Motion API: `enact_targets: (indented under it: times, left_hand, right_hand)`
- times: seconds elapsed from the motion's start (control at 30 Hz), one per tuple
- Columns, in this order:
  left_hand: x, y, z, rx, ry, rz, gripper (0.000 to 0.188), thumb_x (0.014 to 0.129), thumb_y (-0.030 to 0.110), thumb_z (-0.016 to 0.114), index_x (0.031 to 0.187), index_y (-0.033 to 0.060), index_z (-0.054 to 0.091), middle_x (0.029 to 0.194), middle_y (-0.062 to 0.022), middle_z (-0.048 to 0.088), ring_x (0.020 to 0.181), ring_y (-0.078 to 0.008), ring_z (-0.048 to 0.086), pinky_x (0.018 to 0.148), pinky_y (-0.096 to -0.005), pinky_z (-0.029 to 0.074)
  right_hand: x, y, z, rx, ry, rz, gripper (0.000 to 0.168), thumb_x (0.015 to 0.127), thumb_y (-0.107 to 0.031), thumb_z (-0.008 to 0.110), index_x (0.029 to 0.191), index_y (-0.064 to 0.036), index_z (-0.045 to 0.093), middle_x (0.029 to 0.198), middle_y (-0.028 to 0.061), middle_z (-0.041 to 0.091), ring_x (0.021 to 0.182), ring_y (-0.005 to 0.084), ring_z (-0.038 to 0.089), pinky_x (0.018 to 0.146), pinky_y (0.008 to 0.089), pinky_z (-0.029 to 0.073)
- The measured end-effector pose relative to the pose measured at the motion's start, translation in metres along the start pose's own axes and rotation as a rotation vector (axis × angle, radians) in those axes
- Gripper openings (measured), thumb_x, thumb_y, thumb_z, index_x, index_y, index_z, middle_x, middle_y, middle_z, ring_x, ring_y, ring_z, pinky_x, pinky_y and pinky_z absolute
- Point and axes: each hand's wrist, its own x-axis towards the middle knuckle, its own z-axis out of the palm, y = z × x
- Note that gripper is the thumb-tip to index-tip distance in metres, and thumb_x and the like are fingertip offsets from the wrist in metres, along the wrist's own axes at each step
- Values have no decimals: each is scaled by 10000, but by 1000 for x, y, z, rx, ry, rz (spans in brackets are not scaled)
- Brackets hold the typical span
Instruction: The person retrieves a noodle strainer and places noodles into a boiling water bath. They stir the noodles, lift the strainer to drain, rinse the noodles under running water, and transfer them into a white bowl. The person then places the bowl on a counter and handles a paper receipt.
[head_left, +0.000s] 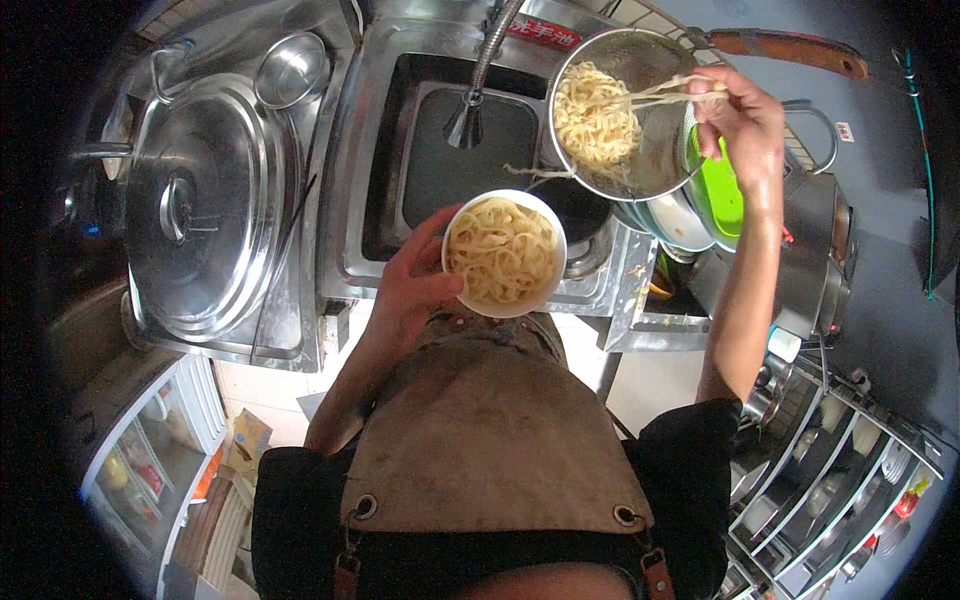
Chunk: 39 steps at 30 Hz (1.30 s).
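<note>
In my left hand (416, 281) is a white bowl (556, 274) filled with flat noodles (501, 251), held at its left side near my apron. My right hand (739, 124) pinches a few long noodle strands at the right side of a wire-mesh strainer (660, 56). The strands stretch from my fingers to a heap of noodles (596, 116) in the strainer's left part. A loose strand hangs over the strainer's lower left rim. The strainer sits up and to the right of the bowl, its wooden handle (795, 54) pointing right.
A steel sink (465, 180) with a hose faucet (474, 101) lies behind the bowl. Left of it are a large domed metal lid (210, 210) and a round metal ladle or cup (291, 70). Bowls (679, 221) and a green basket (720, 191) stand under the right forearm. Shelves (832, 465) line the lower right.
</note>
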Motion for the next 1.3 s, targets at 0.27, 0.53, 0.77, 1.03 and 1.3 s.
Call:
enact_targets:
  times: [0.27,0.53,0.77,1.03,1.3]
  left_hand:
    - [6,0,-1,-26,29,15,925,666,204,792,1429,45,294,1332,-183,480,1175,-320,530,968,-457,470]
    - [12,1,1,-50,-15,73,842,725,188,724,1436,75,286,1267,-177,506,1157,-289,540,922,-445,505]
    - [11,3,2,-54,-26,55,829,735,186,713,1433,68,283,1264,-186,507,1142,-299,553,917,-451,508]
    - [13,-2,-3,-54,10,83,849,722,190,725,1433,58,279,1291,-184,494,1145,-314,551,882,-456,528]
    - [17,-1,-4,-54,-29,67,866,715,200,734,1435,62,273,1267,-188,503,1135,-297,559,876,-441,540]
  right_hand:
    - [4,-43,-35,219,85,-198,205,903,-149,597,1009,21,643,798,56,636,472,59,469,389,190,331]
    - [12,-13,-8,-463,-200,-59,278,826,-58,625,1103,-76,646,796,23,625,618,90,549,544,252,450]
    - [-7,65,56,-942,-393,-12,536,737,-112,710,1253,-91,565,1130,187,627,955,322,641,848,380,495]
    - [-5,37,35,-820,-221,-244,287,760,-82,696,1039,-22,661,882,177,667,781,253,655,732,348,510]
    - [-6,-24,-17,-349,-41,-64,204,835,-196,712,948,-30,676,826,-10,637,766,66,550,640,223,453]
